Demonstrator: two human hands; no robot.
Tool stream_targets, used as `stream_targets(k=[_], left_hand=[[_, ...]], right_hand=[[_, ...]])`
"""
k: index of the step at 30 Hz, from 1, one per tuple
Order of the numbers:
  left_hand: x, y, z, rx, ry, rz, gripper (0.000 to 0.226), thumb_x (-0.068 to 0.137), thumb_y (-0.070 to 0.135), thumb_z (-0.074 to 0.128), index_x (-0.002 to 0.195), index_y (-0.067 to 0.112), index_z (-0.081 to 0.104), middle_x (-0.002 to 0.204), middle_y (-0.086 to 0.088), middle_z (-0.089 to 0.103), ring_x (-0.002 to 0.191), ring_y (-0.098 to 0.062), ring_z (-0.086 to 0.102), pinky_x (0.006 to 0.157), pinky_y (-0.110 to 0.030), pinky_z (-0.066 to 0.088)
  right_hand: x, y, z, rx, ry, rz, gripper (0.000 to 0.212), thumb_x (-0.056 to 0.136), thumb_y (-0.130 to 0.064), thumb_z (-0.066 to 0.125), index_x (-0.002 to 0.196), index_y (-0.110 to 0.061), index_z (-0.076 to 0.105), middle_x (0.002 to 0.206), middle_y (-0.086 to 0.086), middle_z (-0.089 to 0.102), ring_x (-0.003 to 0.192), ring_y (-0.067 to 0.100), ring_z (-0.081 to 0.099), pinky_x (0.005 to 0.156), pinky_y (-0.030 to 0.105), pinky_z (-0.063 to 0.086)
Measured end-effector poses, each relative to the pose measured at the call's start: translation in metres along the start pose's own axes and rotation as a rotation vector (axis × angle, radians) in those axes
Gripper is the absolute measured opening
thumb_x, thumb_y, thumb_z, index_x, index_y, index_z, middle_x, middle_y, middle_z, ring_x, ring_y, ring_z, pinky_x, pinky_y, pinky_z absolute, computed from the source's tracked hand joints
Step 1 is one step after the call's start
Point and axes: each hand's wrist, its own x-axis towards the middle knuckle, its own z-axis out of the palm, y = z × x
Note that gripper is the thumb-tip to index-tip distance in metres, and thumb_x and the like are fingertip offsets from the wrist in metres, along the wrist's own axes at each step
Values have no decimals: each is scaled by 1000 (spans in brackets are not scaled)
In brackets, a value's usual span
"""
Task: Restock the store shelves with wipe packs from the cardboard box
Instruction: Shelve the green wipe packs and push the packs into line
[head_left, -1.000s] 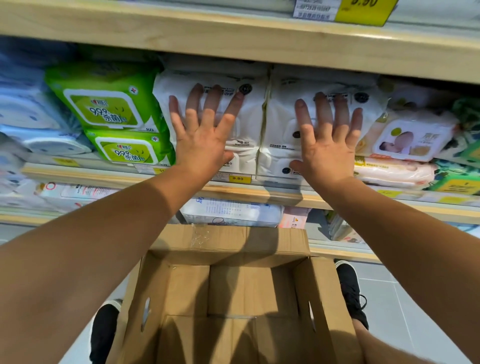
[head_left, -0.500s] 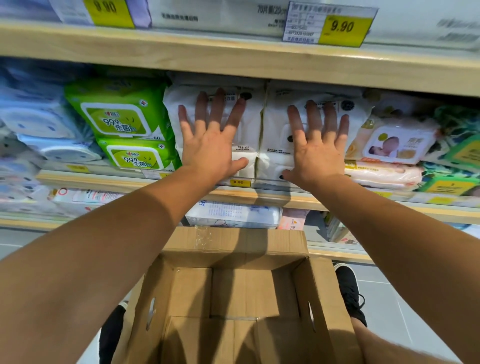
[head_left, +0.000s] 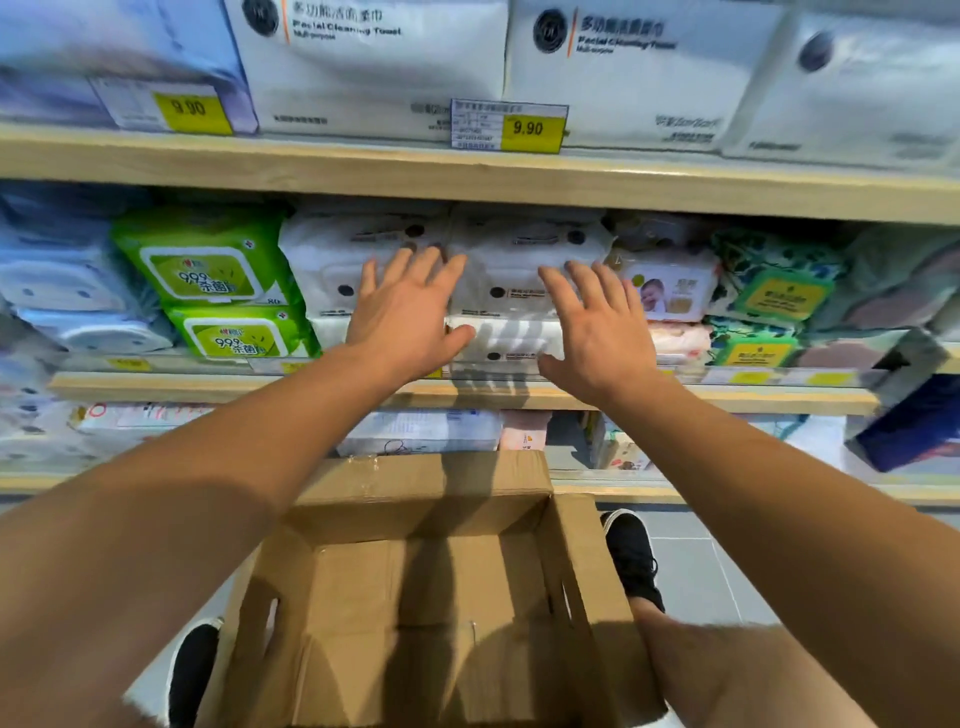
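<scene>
Green wipe packs (head_left: 208, 270) at centre-left and a baby-print pack (head_left: 670, 291) at centre-right flank the white wipe packs (head_left: 514, 260) under both spread hands, left (head_left: 405, 317) and right (head_left: 597, 332).

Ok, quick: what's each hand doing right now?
Left hand: open, fingers spread against the white wipe packs, gripping nothing.
Right hand: open, fingers spread at the same packs, gripping nothing.
</scene>
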Motion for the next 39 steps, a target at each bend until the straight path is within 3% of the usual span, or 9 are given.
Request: stream_targets(k=[10, 17, 29, 34, 39], left_hand=[[9, 126, 18, -96, 10, 238, 74, 85, 49, 56, 148, 22, 27, 153, -5, 29, 140, -27, 23, 113, -44, 17], [-3, 181, 80, -101, -171, 331, 74, 87, 50, 53, 149, 24, 23, 157, -5, 23, 142, -27, 21, 116, -47, 17], [-23, 215, 205, -142, -385, 324, 72, 88, 50, 51, 149, 23, 22, 155, -5, 25, 140, -29, 24, 115, -44, 22], [-10, 228, 245, -223, -359, 310, 75, 87, 44, 55, 150, 21, 22, 154, -6, 27, 138, -30, 25, 113, -45, 26], [-9, 245, 277, -185, -395, 311, 79, 90, 43, 51, 152, 24, 6, 160, 1, 6, 143, -31, 9, 117, -48, 13]], right_hand=[[-79, 104, 7, -7, -85, 171, 89, 80, -46, 70, 150, -22, 20, 154, 7, 26, 142, 31, 21, 117, 44, 23], [-107, 135, 53, 68, -230, 225, 88, 84, -46, 65, 152, -21, 15, 159, 5, 17, 145, 30, 14, 119, 42, 18], [-129, 168, 153, 52, -493, 120, 81, 84, -41, 66, 148, -22, 19, 153, 6, 24, 143, 31, 19, 113, 42, 25], [-124, 180, 187, 56, -463, 123, 78, 87, -37, 62, 150, -21, 18, 156, 7, 21, 145, 31, 14, 116, 41, 19], [-135, 188, 223, 36, -409, 234, 88, 87, -38, 61, 154, -18, 10, 161, 7, 12, 147, 32, 8, 119, 44, 11]])
